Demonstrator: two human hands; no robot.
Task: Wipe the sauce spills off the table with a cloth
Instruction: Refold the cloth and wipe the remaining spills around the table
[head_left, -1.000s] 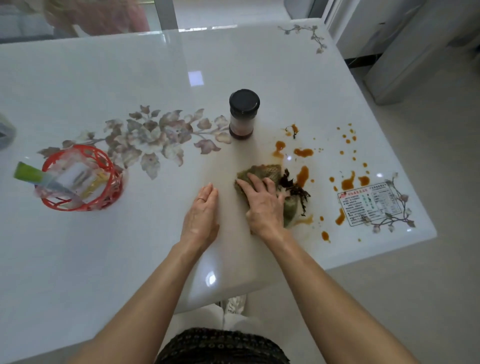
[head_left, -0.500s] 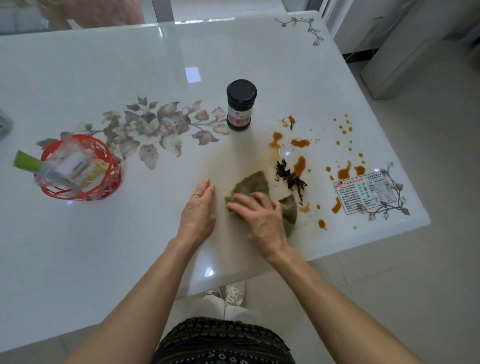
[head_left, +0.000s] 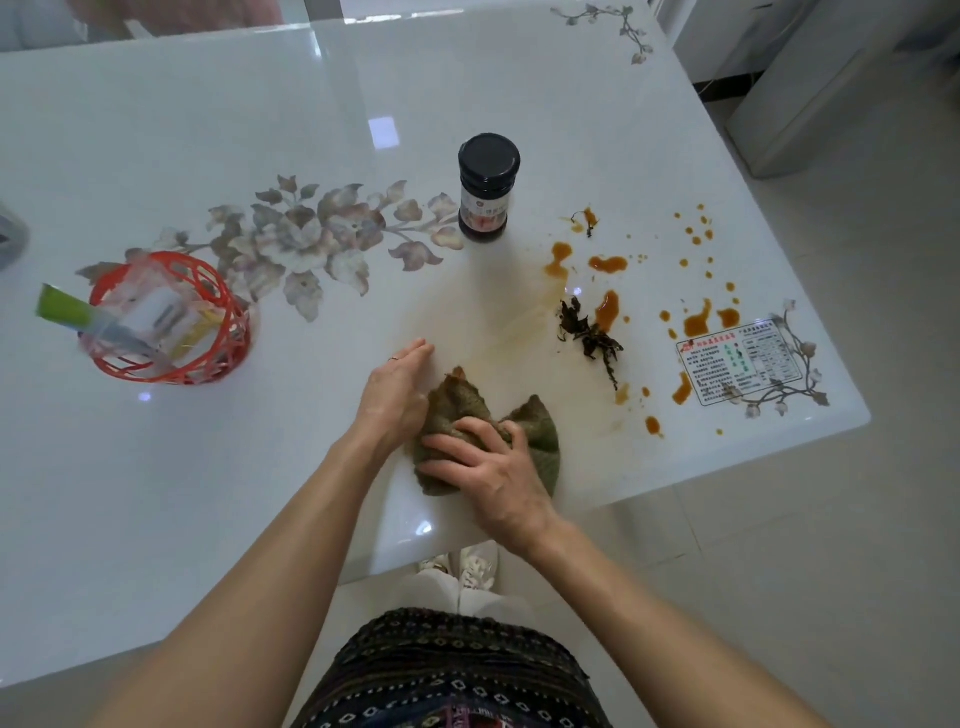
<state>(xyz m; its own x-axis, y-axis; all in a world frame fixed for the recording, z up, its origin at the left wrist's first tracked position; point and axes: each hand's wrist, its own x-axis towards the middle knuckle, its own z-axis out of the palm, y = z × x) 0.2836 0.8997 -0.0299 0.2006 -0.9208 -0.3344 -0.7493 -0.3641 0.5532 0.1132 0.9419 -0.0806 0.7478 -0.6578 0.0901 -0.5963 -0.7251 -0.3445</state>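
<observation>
Head view, right hand (head_left: 493, 473) clutched crumpled olive-green cloth (head_left: 540, 436), left hand (head_left: 395, 400) lay flat beside it, orange sauce spills (head_left: 605, 312) beyond both hands.

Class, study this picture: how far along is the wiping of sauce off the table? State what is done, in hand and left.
Done: only a faint wiped smear near the jar. In hand: the right hand grips the bunched cloth; the left hand lies flat beside it. Left: most orange sauce spots and the dark leafy scraps.
</observation>
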